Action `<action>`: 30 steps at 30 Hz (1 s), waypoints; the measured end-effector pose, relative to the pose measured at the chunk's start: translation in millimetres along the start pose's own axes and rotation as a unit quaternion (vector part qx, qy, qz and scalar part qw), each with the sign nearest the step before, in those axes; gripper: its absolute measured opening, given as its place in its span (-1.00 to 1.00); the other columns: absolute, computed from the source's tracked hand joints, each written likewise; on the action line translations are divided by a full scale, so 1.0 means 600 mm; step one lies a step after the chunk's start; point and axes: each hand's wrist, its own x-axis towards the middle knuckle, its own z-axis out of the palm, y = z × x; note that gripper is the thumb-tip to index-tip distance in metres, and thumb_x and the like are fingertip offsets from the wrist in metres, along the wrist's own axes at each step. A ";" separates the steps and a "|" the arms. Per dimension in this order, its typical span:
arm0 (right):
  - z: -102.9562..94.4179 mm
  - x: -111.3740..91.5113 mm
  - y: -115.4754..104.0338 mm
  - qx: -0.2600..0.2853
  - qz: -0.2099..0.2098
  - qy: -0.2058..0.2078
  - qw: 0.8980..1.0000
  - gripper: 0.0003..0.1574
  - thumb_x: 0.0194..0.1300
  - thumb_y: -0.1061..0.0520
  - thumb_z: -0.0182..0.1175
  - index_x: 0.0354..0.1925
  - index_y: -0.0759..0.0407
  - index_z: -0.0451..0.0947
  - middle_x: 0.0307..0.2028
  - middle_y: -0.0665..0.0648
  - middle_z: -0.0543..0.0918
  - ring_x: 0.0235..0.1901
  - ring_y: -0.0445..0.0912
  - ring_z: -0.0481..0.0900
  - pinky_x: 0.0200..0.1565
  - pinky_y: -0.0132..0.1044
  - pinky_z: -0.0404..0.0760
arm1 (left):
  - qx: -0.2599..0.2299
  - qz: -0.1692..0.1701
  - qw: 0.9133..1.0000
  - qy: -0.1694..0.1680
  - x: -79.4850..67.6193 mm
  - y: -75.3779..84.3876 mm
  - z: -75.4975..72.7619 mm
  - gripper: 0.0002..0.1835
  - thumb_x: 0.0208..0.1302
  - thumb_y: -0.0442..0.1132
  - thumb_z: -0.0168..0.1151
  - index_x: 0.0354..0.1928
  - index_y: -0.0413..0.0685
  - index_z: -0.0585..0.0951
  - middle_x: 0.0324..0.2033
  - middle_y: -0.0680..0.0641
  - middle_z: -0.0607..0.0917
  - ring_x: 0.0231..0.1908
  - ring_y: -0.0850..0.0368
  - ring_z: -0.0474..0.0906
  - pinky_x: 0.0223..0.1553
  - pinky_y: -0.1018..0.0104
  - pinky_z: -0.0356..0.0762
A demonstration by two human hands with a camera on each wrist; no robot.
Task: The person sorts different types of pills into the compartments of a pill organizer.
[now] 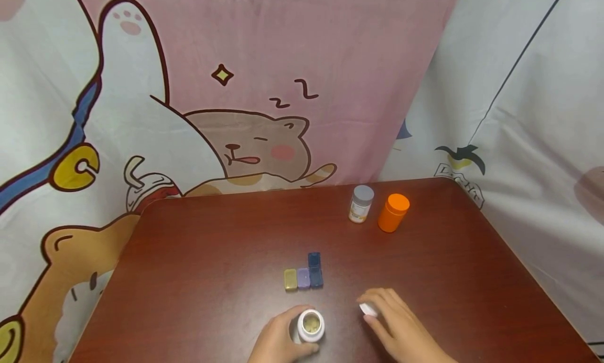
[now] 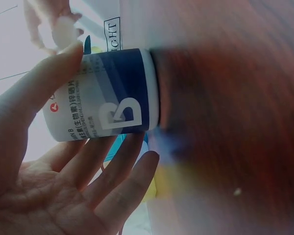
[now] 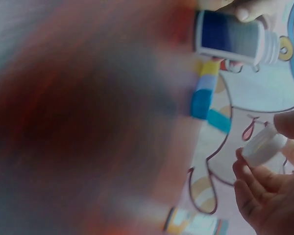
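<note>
A cloth (image 1: 349,48) printed with cartoon animals is hung behind a brown wooden table (image 1: 212,237), on which all the containers are gathered. At the near edge of the head view the left hand (image 1: 282,335) is seen grasping a bottle, and to its right, well apart, the right hand (image 1: 396,321) is held above the table with a lid pinched between thumb and fingers.

The open bottle (image 2: 105,95), white with a dark blue band and a large "B" on its label, is clasped between the left thumb and fingers. It is held upright, its mouth facing up and left uncovered; whether its base is touching the table cannot be told. An orange bottle (image 1: 393,214) is placed upright near the far edge of the table, beyond the right hand. Just left of it a white bottle with a grey cap (image 1: 360,204) is stood; both are touched by neither hand.

A small pill box (image 1: 303,279) is laid just beyond the left hand and the open bottle. Its yellow and purple compartments are closed, while the lid of the blue one is turned back. The white lid (image 3: 263,147) is held tilted in the right hand. Pale tablets (image 1: 311,324) are seen inside the open bottle.
</note>
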 end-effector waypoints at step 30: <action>-0.036 -0.092 0.104 -0.070 0.022 -0.047 0.996 -0.27 -0.45 0.21 0.52 -0.15 -0.10 0.55 -0.23 -0.19 0.62 -0.30 -0.22 0.51 -0.35 -0.14 0.63 | 0.040 -0.019 0.995 -0.086 -0.003 0.014 -0.052 -0.07 -0.17 0.21 0.39 0.29 -0.03 0.36 0.11 -0.07 0.64 0.08 -0.09 0.50 0.05 -0.23 0.48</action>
